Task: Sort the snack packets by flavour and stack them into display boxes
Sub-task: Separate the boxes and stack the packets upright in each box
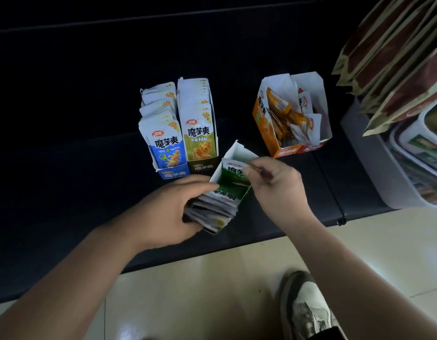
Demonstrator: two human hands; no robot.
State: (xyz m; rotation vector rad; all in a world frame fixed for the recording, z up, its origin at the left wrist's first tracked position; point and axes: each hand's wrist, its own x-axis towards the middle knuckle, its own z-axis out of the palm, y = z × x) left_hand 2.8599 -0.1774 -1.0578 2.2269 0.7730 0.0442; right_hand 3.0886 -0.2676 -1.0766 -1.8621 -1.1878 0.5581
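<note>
Dark table (89, 119) over pale floor tiles, my shoe (308, 307) near right. Far right: stacked brown bags (396, 57) above a white bin (374, 168).

Three display boxes stand on the table. The blue box (174, 174) and the olive box (204, 168) touch side by side, both packed upright and look full. The orange box (262, 126) sits apart to the right, its packets jumbled and leaning.

The green box (239, 153) is tilted at the near edge. My left hand (168, 212) wraps its left side, fingers curled round the box and its row of packets (212, 209). My right hand (273, 180) pinches the top edge of a green packet (233, 179) between thumb and forefinger; that packet is partly inside the far end of the green box.

Step in hand, I judge: filling the green flavour. Two boxes look done, green is midway and orange is untidy.

Next move: push this packet down flush behind the row while the left hand steadies the box, then let go. Cannot tell if any loose green packets remain; none are in view.
</note>
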